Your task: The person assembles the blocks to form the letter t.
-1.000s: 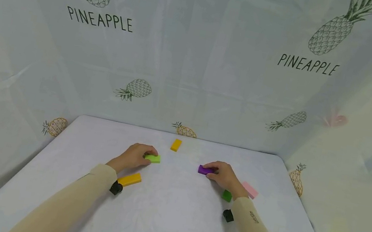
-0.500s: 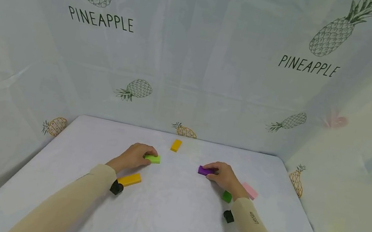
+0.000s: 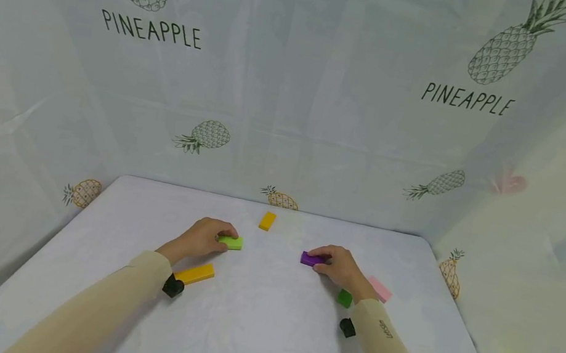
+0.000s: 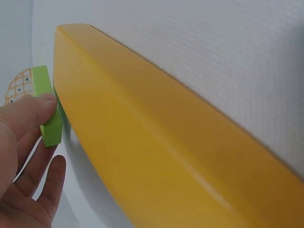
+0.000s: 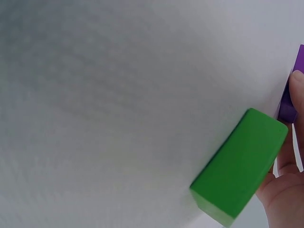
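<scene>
My left hand (image 3: 202, 237) pinches a light green block (image 3: 231, 243) between thumb and fingers, left of the table's middle. In the left wrist view the thumb lies on one side of that light green block (image 4: 45, 107), with fingers behind it. On the right, my right hand (image 3: 343, 268) grips a purple block (image 3: 311, 260) that lies on the table. A long yellow block (image 3: 195, 274) lies just below my left wrist and looms large in the left wrist view. Beside my right wrist is a dark green block (image 3: 344, 298), partly covered by the arm in the head view.
A small yellow block (image 3: 267, 221) lies near the back edge of the white table (image 3: 256, 334). Beyond my right forearm a pink block (image 3: 379, 289) is partly hidden. A pineapple-printed curtain (image 3: 294, 110) hangs round the back and sides.
My left hand and forearm have shifted very slightly left, the light green block with them. The right hand and the other blocks look the same.
</scene>
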Available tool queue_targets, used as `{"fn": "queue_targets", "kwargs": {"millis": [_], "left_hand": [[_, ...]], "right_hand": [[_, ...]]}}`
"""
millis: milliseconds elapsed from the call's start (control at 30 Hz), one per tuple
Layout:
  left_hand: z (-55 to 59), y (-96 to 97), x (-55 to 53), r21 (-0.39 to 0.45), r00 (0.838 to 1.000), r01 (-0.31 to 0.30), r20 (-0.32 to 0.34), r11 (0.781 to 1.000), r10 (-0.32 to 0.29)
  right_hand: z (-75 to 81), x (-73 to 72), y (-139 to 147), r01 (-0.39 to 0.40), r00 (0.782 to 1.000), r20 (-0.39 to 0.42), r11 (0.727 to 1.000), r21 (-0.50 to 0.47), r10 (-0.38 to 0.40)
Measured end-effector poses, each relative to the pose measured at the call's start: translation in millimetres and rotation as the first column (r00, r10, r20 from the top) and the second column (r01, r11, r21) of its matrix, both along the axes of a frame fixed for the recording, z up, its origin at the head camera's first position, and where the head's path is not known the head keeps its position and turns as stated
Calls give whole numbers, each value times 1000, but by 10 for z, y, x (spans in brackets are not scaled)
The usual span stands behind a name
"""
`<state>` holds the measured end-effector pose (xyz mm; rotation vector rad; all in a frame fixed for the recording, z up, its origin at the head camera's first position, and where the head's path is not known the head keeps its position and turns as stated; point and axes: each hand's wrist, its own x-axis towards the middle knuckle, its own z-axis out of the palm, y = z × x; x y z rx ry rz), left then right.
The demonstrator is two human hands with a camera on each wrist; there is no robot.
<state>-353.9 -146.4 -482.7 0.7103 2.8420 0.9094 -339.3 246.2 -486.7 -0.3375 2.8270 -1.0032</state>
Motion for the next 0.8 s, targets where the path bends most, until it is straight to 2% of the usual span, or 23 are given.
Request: {"fn": "queue_targets", "kwargs": {"millis": [267,500,800], "left_hand": [[54,34,42,15,1000,25,-2,1000,-25],[46,99,51,17,999,34,6,999,-34],[67,237,165,61,998,32,48,998,-35]], "right_hand": [[22,13,-16,9,1000,-4,1000,-12,-9],[7,2,-7,4,1000,-8,1000,-11,-4],[17,4,-7,9,1000,-2,1000,-12,-9]]}}
